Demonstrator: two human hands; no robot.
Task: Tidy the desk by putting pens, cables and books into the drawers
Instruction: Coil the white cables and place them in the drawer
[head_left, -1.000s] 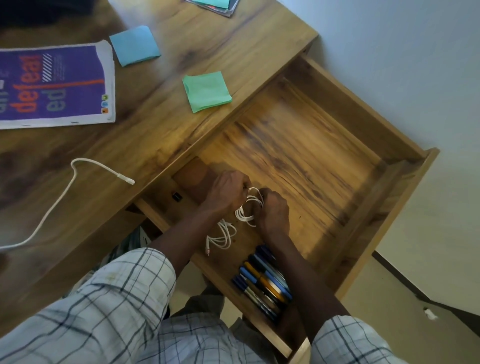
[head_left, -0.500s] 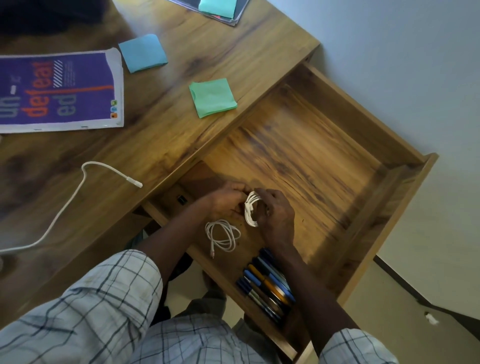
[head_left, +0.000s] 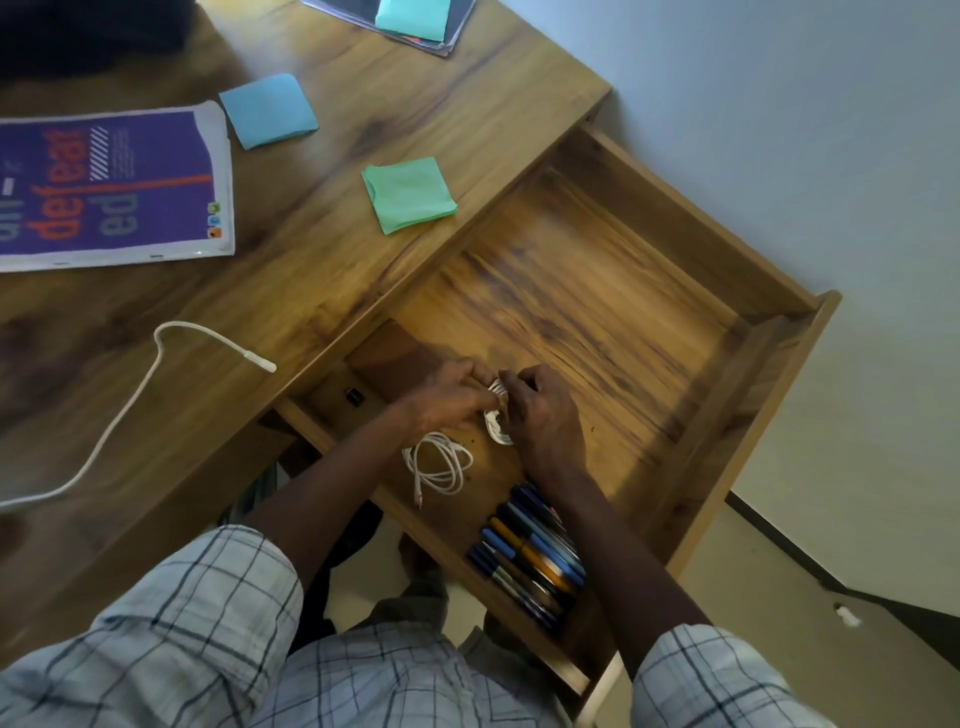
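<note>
The wooden drawer (head_left: 753, 317) stands pulled out at the desk's right. Inside it, my left hand (head_left: 452, 397) and my right hand (head_left: 543, 415) meet over a small coiled white cable (head_left: 496, 428), both gripping it; most of the coil is hidden by my fingers. A second coiled white cable (head_left: 439, 465) lies loose on the drawer floor just below my left hand. Several pens (head_left: 530, 556) lie side by side at the drawer's near corner. A long white cable (head_left: 130, 405) trails across the desk top. A purple book (head_left: 104, 187) lies at the far left.
A blue sticky pad (head_left: 267, 110) and a green sticky pad (head_left: 409, 195) lie on the desk (head_left: 363, 104). A stack of papers with a teal pad (head_left: 415, 21) sits at the far edge. A small black object (head_left: 355, 396) sits in the drawer's left corner. A wall runs along the right.
My hands have drawn closer together around the small coil, hiding more of it. The second coil has settled loose on the drawer floor. The camera view has shifted slightly.
</note>
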